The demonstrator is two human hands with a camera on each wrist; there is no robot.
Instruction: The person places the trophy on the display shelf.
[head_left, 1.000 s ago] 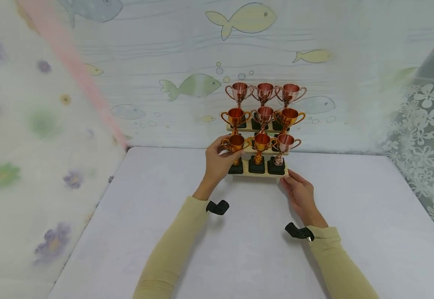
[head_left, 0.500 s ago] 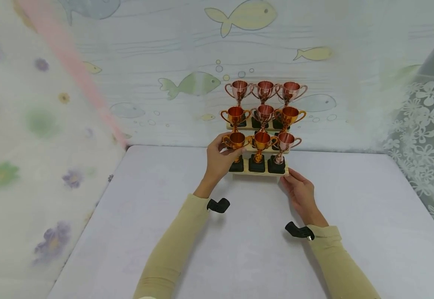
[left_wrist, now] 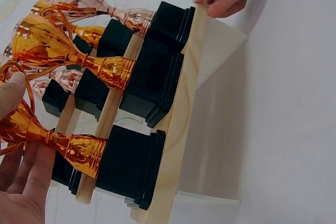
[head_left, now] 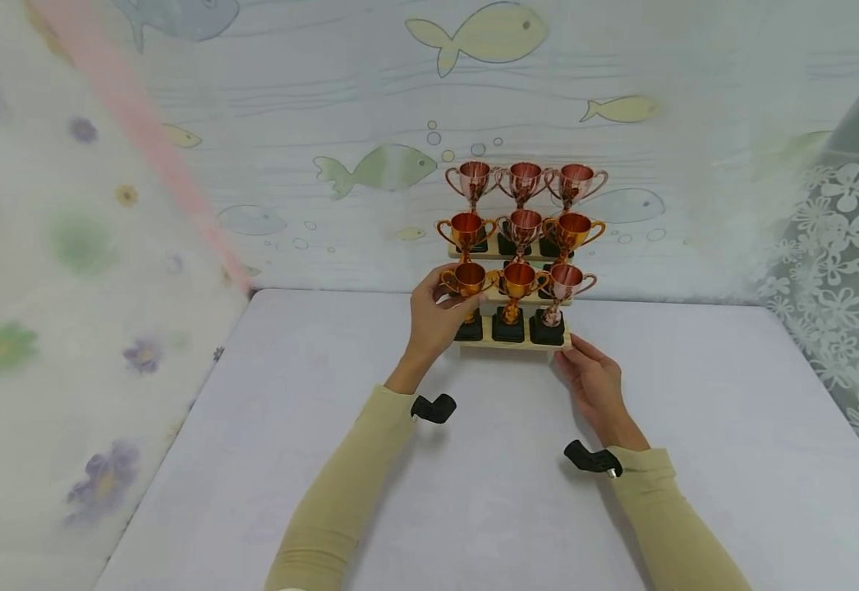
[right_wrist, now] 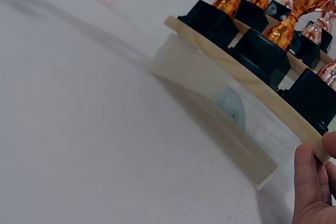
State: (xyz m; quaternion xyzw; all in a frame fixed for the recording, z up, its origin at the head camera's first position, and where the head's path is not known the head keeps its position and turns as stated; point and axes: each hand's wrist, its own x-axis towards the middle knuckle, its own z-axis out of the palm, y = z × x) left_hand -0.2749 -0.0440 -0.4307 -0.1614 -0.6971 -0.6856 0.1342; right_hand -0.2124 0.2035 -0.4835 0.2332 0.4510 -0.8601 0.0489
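Note:
My left hand grips the cup of a small gold trophy at the front left of a tiered stand. In the left wrist view the trophy's black base sits on the front wooden board. My right hand pinches that board's right end, thumb above and fingers below, as the right wrist view shows. Another gold trophy and a rose-coloured trophy stand upright beside the held one. Behind them are two more rows, a mixed middle row and a rose-coloured back row.
Pale, see-through panels support the front board above the white tabletop. A fish-patterned curtain hangs close behind the stand. Flowered cloth borders the left side, and lace borders the right.
The left hand and the front-left trophy have shifted very slightly to the right. The right hand stays at the board's corner, and the other trophies keep their places.

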